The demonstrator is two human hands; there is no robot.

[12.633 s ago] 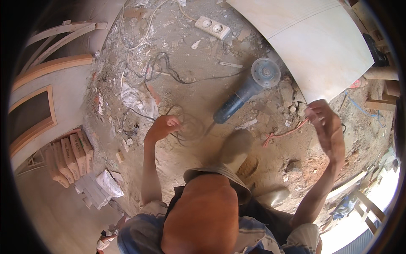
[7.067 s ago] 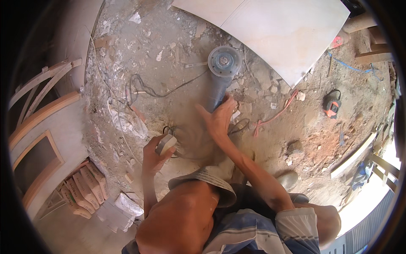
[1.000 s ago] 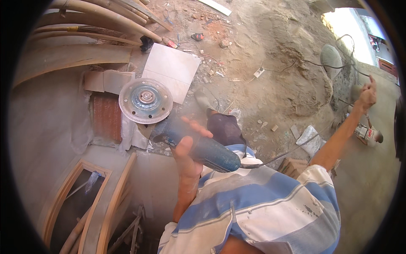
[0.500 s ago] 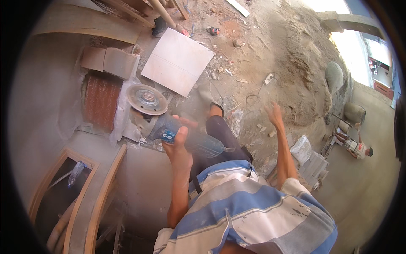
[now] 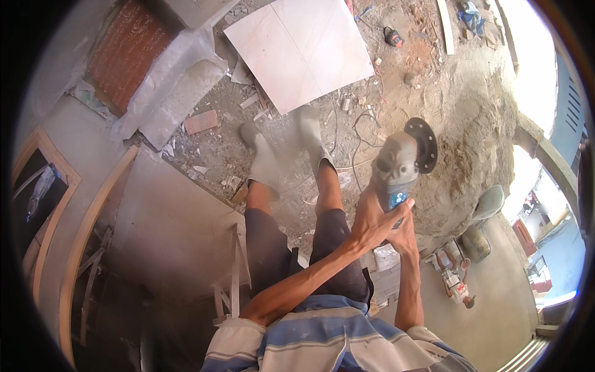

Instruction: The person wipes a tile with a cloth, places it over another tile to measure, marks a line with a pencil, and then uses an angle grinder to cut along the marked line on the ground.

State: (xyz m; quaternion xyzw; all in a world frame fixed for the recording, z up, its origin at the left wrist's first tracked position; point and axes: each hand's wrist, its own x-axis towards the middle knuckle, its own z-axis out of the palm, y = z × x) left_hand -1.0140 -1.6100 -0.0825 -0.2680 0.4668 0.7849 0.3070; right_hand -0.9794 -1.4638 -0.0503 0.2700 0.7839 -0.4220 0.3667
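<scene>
A blue angle grinder (image 5: pixel 398 193) with a grey gear head and a dark disc (image 5: pixel 424 146) is held out in front of me, to the right. My left hand (image 5: pixel 373 218) grips its body just behind the head, the forearm reaching across my lap. Close beside it, my right hand (image 5: pixel 403 234) is wrapped round the rear of the body, partly hidden behind the left hand. The disc is in the air, touching nothing. Beyond my boots lies a large pale tile (image 5: pixel 304 46) with a thin straight line across it.
Rubble and a cable surround my boots (image 5: pixel 263 158). A reddish brick piece (image 5: pixel 201 122) lies near the plastic-draped ledge (image 5: pixel 176 80). Right of the grinder rises a sand heap (image 5: pixel 471 142). A tape measure (image 5: pixel 393 37) lies past the tile. Another person (image 5: pixel 455 282) is farther off, right.
The grinder has swung from the left over to the right. My right hand, empty and apart before, now holds it together with my left. The view has shifted, showing both boots.
</scene>
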